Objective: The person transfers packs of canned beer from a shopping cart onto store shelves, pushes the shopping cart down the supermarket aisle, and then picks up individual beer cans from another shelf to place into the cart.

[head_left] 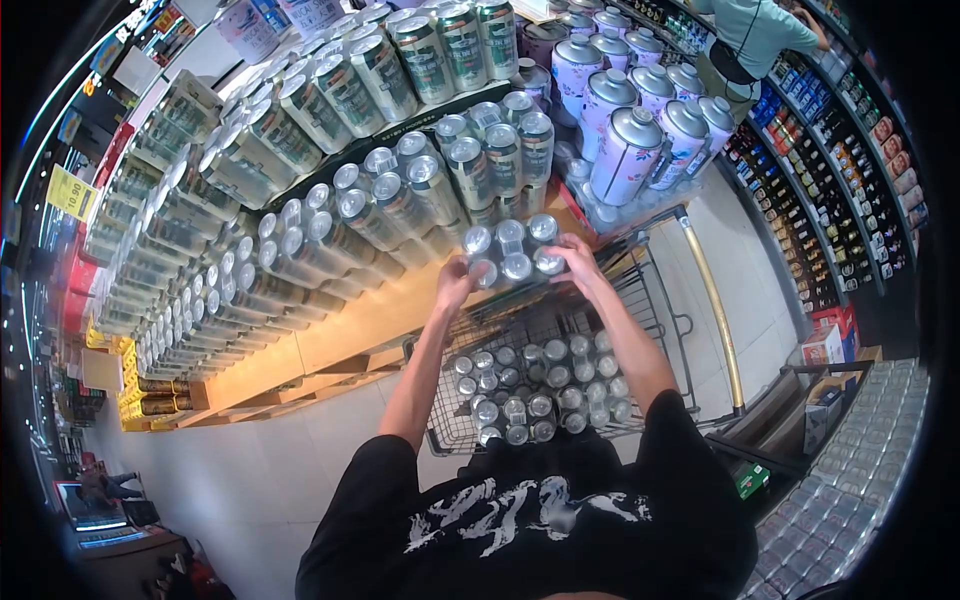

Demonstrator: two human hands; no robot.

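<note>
A wrapped pack of several silver-topped cans (513, 245) is between my two hands at the front edge of the wooden display shelf (345, 318). My left hand (460, 283) grips the pack's left end, and my right hand (575, 264) has its fingers curled on the right end. Whether the shelf still bears the pack's weight, I cannot tell. Below my forearms, a wire shopping cart (655, 300) holds many more packs of cans (540, 390). Just behind the held pack, green-and-silver cans (467, 165) stand in rows on the shelf.
An upper tier of green cans (380, 75) rises behind. Purple-and-white floral canisters (630, 155) stand to the right of the display. The yellow cart handle (715, 320) is at right. Stacked cans (850, 490) fill the lower right. A person (755, 45) stands by the far shelves.
</note>
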